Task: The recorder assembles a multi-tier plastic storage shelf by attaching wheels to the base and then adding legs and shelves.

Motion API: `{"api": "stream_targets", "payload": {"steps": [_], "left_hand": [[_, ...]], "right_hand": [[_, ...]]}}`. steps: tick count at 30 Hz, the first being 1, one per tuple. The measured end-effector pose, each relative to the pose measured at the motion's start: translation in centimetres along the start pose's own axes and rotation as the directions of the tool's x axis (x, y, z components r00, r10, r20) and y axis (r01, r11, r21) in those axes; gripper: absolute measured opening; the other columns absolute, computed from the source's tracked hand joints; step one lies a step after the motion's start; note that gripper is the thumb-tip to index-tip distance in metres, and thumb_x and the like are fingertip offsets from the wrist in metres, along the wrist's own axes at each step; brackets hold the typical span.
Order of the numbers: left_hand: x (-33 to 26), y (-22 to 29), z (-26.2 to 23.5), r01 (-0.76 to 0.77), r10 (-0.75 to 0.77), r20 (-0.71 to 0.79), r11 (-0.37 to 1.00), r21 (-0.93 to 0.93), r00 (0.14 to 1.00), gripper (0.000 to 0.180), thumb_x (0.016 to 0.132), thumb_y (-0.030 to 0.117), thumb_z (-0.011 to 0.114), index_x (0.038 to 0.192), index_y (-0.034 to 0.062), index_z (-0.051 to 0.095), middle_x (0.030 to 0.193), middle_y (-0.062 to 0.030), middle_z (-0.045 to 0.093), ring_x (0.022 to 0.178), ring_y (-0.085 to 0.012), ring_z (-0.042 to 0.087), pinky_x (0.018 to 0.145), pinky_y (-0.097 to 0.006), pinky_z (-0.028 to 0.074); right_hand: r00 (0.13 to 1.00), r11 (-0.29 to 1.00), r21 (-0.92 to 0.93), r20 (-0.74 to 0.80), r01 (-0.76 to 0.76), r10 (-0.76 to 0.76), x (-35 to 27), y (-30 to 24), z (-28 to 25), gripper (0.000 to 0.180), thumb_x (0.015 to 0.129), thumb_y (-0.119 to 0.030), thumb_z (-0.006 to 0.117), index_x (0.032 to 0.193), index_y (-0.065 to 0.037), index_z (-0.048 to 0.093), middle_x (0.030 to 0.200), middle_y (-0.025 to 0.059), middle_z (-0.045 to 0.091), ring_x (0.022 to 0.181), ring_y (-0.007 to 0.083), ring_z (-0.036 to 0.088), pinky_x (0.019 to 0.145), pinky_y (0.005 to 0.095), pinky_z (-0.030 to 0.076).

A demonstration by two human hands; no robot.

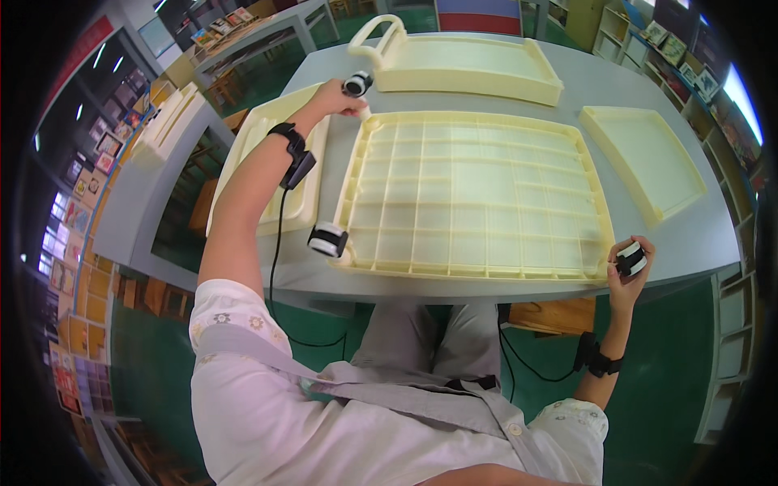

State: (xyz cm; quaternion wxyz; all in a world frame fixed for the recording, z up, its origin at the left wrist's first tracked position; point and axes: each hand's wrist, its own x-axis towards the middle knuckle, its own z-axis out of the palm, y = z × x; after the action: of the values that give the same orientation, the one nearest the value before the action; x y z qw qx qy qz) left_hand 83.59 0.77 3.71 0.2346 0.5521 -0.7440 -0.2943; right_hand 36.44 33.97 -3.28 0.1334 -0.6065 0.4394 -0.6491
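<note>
My left hand (339, 99) grips a black-and-white plastic caster (356, 83), my right hand (630, 264) a second caster (631, 258), at opposite corners of the cream gridded plastic tray (478, 198) near the grey table's (689, 247) front edge, where uneven pressing could shove it off.

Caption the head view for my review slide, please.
Left hand at the far-left caster, right hand holding the near-right caster, at diagonal corners of a gridded cream panel.

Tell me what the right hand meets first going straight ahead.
Going straight on, the right hand would likely meet the near end of the rightmost cream tray first, though depth is unclear.
</note>
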Motion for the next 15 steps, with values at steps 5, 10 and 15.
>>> {"api": "stream_targets", "payload": {"steps": [5,10,15], "left_hand": [[0.2,0.2,1.5,-0.084,0.090,0.029,0.985,-0.150,0.996,0.025,0.067,0.015,0.072,0.084,0.0017,0.060,0.070,-0.0063,0.061,0.059,-0.0097,0.059,0.051,-0.021,0.048],[0.6,0.4,1.5,-0.186,0.179,0.051,0.946,0.265,0.983,0.030,0.062,0.019,0.075,0.082,0.0029,0.060,0.064,-0.0037,0.059,0.052,-0.0091,0.053,0.048,-0.023,0.043],[1.1,-0.5,1.4,-0.138,0.116,0.104,0.959,0.248,0.988,0.032,0.059,0.021,0.078,0.079,0.0034,0.059,0.063,-0.0029,0.056,0.051,-0.0100,0.050,0.048,-0.025,0.041]], "right_hand": [[0.998,0.997,0.065,0.040,0.046,-0.048,0.2,0.8,-0.7,0.054,0.067,-0.019,0.067,0.109,-0.004,0.036,0.075,0.0064,0.043,0.064,0.0131,0.044,0.056,0.0222,0.034],[0.993,0.985,0.130,-0.033,0.113,-0.110,0.1,2.1,-0.7,0.061,0.064,-0.029,0.069,0.107,-0.001,0.037,0.069,0.0076,0.044,0.061,0.0132,0.043,0.055,0.0236,0.033],[0.979,0.983,0.061,-0.124,0.171,-0.163,0.0,2.5,0.3,0.062,0.066,-0.031,0.069,0.108,0.000,0.037,0.064,0.0074,0.045,0.055,0.0132,0.042,0.052,0.0232,0.033]]}}
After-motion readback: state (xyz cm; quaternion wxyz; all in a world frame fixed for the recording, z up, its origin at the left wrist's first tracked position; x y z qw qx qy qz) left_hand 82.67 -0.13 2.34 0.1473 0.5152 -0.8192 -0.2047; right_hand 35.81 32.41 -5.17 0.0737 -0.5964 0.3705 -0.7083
